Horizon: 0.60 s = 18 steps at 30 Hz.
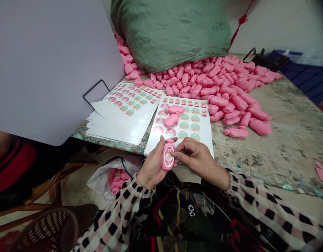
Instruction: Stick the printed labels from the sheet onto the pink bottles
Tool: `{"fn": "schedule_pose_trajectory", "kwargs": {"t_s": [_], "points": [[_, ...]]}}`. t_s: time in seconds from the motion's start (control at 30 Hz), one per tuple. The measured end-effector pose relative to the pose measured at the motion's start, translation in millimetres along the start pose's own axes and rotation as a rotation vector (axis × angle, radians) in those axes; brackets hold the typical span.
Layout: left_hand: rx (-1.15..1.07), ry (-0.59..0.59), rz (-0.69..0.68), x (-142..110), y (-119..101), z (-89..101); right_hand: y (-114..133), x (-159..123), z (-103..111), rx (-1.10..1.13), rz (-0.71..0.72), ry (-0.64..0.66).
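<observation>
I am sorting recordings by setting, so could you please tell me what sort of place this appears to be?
Probably a small workshop: a heap of pink bottles covers part of a worn table, with sheets of printed stickers nearer.

Pink bottle (168,154) (with white-ringed label (167,161))

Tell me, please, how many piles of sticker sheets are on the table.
2: the left pile, and the right pile under two pink bottles; the grey panel may hide more.
</observation>
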State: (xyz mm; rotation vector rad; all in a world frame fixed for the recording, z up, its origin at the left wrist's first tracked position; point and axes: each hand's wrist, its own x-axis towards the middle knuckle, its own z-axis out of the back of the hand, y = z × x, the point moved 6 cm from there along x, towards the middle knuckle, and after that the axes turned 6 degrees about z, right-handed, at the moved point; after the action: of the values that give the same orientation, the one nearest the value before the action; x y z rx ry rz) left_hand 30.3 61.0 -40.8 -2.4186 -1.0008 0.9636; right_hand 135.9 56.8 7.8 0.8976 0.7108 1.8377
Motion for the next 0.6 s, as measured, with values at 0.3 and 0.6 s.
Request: {"fn": "schedule_pose_trajectory", "kwargs": {"t_s": [0.3, 0.6], "points": [[0.07, 0.065, 0.006, -6, -3, -2.7, -2, 0, 1, -0.016, -0.038, 0.024], [0.274, 0.139, 0.173, -22, -2, 2.3, -6, -5, -5, -0.018, -0.079, 0.121]]}}
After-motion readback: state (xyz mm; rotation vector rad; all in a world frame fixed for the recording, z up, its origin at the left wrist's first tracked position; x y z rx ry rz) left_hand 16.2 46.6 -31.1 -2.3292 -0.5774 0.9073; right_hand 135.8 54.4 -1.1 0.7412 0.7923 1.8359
